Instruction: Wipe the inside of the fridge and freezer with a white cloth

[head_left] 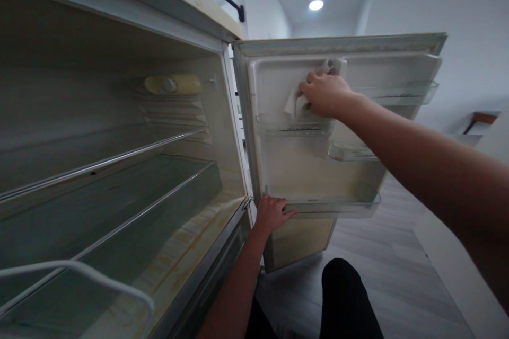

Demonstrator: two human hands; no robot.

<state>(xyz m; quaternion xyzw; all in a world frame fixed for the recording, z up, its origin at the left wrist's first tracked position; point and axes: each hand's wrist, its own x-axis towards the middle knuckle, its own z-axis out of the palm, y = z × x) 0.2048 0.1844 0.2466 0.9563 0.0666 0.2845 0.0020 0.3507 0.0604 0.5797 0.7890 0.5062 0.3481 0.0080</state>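
A fridge door (302,169) stands swung out to the right of the fridge body. High on its inner side, my right hand (324,92) presses a crumpled white cloth (293,101) against the white liner, fingers closed around it; it could also be a paper towel. Lower down, my left hand (272,213) rests at the hinge-side end of the clear bottom door shelf (334,207), its fingers curled over the shelf's edge. A short clear door shelf (294,128) sits just below my right hand.
On the left is the fridge interior, with glass shelves (107,161), a yellowed lamp housing (173,85) and stained lower surfaces. A white cable or bent rod (91,275) crosses the lower left. My knee (345,296) is below the door, above the grey floor (397,270).
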